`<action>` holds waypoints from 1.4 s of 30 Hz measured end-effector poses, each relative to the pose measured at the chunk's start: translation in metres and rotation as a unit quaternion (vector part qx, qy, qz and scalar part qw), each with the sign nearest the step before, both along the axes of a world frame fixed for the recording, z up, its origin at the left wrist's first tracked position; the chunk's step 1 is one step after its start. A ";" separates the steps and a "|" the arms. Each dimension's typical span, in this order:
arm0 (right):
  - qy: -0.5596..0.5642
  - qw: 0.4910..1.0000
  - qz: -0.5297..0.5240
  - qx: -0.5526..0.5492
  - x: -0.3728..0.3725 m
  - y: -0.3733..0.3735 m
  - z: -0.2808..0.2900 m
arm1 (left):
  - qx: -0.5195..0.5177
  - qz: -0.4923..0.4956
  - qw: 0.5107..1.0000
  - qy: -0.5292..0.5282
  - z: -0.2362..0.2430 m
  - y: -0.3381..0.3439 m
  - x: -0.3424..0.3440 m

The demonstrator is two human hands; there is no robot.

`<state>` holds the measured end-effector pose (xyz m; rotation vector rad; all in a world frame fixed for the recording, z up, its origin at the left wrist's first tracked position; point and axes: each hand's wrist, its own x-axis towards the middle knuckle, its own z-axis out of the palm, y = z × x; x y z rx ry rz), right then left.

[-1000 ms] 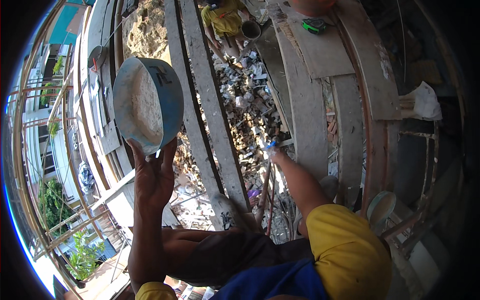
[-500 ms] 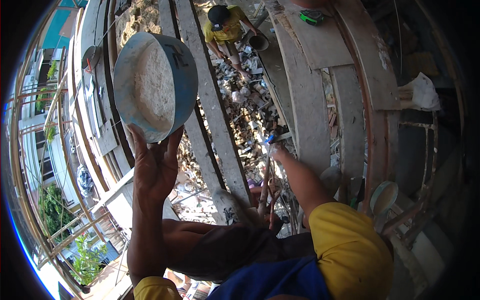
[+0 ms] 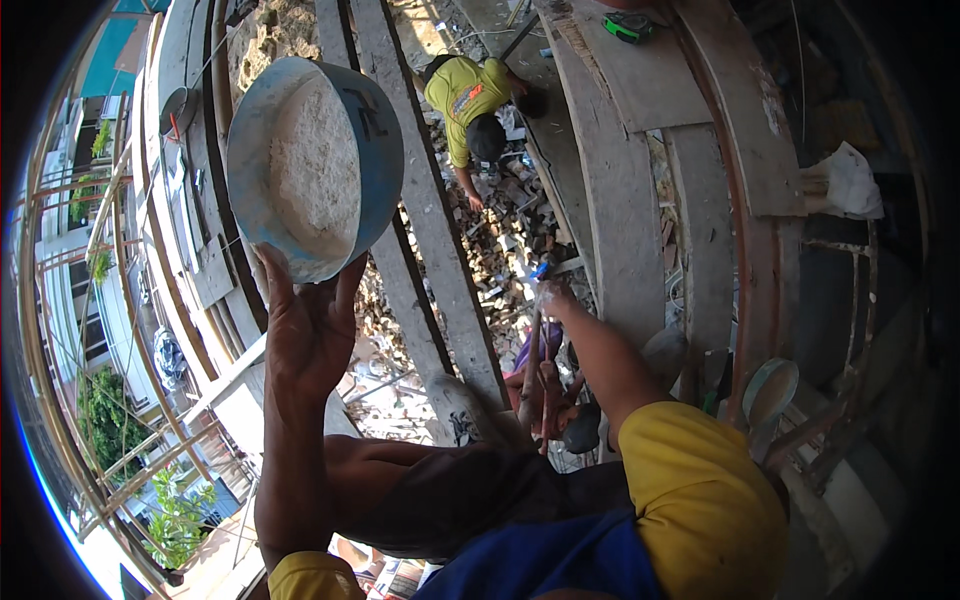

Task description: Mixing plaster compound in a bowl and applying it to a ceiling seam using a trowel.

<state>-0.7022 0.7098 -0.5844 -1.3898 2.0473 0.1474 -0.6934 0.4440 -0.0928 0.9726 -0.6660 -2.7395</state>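
Note:
My left hand (image 3: pixel 308 330) holds up a round blue container (image 3: pixel 378 180) from underneath, fingers against its lower edge; pale powdery material (image 3: pixel 305 170) fills its bottom and a dark marking is on its side. My right hand (image 3: pixel 555 300) reaches down between the planks and is closed round the top of what looks like a pole (image 3: pixel 530 380), beside a small blue object (image 3: pixel 540 271) too small to make out. My shoe (image 3: pixel 460 410) rests on a grey plank (image 3: pixel 440 230).
Below the planks, a person in yellow (image 3: pixel 468 95) bends over rubble (image 3: pixel 510 250); another person (image 3: pixel 580 428) is beneath my right arm. A green-black tape measure (image 3: pixel 627 28) lies on boards (image 3: pixel 740 150). A second round container (image 3: pixel 770 390) is at right; bamboo scaffolding (image 3: pixel 125 250) lines the left.
The blue container has risen and shifted slightly right in the picture. The yellow-shirted person has bent down toward the rubble. The person under my right arm shows more.

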 end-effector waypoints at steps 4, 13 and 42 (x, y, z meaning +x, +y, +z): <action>0.021 1.000 0.011 0.008 0.001 0.002 -0.005 | -0.009 -0.003 1.000 -0.009 -0.002 -0.002 -0.001; 0.041 0.999 -0.011 -0.029 0.014 0.002 -0.039 | -0.004 0.004 1.000 -0.026 -0.002 -0.006 -0.001; 0.042 0.917 -0.331 -0.220 -0.037 0.023 -0.026 | 0.006 -0.013 1.000 -0.024 -0.003 0.014 -0.014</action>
